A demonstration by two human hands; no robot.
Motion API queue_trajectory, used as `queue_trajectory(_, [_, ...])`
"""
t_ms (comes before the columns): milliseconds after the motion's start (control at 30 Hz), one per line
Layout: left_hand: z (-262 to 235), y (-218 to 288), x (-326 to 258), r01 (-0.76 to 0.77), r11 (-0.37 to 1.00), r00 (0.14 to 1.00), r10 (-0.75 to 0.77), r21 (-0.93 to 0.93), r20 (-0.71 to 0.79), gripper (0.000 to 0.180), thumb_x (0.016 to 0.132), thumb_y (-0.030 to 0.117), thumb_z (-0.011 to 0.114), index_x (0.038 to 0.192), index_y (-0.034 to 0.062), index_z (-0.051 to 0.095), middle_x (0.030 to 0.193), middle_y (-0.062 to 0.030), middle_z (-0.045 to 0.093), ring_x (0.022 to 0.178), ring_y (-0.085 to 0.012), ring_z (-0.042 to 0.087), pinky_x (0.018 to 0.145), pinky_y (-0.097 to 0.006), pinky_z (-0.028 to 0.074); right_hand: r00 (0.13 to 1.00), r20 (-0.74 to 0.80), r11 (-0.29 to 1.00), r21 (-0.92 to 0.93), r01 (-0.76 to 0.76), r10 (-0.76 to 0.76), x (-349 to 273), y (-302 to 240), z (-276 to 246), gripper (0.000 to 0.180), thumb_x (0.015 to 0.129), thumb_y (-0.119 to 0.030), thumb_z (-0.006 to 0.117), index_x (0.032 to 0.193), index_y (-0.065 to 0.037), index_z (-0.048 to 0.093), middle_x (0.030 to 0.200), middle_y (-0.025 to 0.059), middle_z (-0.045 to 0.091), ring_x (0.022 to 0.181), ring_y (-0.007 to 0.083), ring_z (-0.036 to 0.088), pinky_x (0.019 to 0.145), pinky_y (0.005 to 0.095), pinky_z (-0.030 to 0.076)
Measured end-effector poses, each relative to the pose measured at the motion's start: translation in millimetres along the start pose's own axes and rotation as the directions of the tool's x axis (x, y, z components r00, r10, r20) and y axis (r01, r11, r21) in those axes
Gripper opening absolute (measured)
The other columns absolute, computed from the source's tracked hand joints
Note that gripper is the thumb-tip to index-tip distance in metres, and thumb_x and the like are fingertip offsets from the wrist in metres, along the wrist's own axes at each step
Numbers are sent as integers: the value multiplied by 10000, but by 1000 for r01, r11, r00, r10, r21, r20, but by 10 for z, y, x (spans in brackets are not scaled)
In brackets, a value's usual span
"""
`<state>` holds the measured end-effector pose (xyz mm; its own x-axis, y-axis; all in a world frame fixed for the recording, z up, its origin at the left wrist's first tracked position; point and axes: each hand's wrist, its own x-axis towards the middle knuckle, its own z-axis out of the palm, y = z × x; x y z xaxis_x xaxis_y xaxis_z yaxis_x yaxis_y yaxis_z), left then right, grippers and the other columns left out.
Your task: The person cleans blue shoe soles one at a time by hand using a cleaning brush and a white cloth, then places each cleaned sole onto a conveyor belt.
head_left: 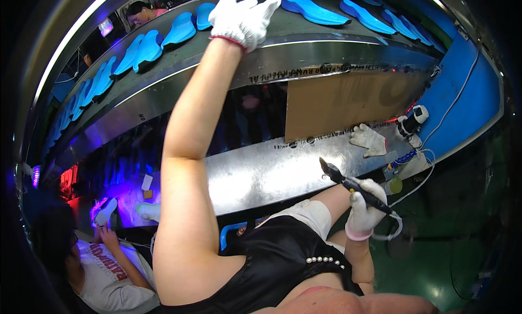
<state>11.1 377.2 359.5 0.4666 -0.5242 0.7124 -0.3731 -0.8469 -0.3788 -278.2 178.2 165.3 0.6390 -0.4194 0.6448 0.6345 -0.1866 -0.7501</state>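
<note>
Hands at a shoe-sole line, seen from above the worker. The left hand [243,15], in a white knitted cotton glove, reaches far up and lies spread on the grey conveyor belt [304,28] among the row of bright blue moulded foam shoe soles [314,9]. Its fingers are splayed wide and flat; whether a sole lies under the palm cannot be told, since the glove hides it. The nearest blue soles lie just beside it to the left [179,30] and right.

The right hand [363,208], also in a white glove with a pink cuff, is low and near the body. Its grip is closed around a slim black pen-shaped tool [353,184] with a cable looping off its rear end; the tip points up and left over the shiny steel table [261,175]. A spare white glove [370,140] rests on that table, below a brown cardboard sheet [342,102].

Handling, as a judgement: the soles look light, soft and springy, with a matt surface that a cotton glove should hold without slipping. They seem likely to bend if lifted by one end, so a hold across the waist, thumb under and fingers over, would suit. The tool looks stiff and light; its cable may drag.

A seated person [103,265] works at lower left under violet light.
</note>
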Motion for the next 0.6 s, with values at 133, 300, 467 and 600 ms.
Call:
queue_trajectory(133, [462,-760,-23,406,647,913,-253,-645,320,641,926,500,436,1340,12,470,1340,-181,525,1138,-367,558,953,-456,474,978,-21,978,-14,-210,210,-105,5,-84,231,777,49,653,996,38,582,913,127,626,768,144,600,680,241,498])
queue_trajectory(300, [623,-818,-194,295,950,886,-313,105,342,351,910,292,495,1034,9,661,1084,-239,648,1034,-406,619,927,-455,473,948,-97,949,127,-290,303,-79,110,-134,303,889,-155,678,1077,44,548,875,138,646,582,92,563,511,189,449])
queue_trajectory(467, [-64,-487,-849,-50,810,991,-32,-585,-129,250,936,240,556,990,24,671,954,-131,663,902,-241,664,818,-334,518,857,-233,887,151,-436,461,-70,280,-180,267,874,-35,643,1114,31,545,906,137,654,570,80,571,487,169,452])
queue_trajectory(600, [-584,580,-1673,66,252,956,-292,-966,-10,183,856,161,677,990,37,665,977,-118,642,951,-259,633,837,-355,518,802,-318,863,155,-482,505,-62,435,-384,245,862,-71,655,1067,29,568,799,65,626,543,66,534,489,169,429])
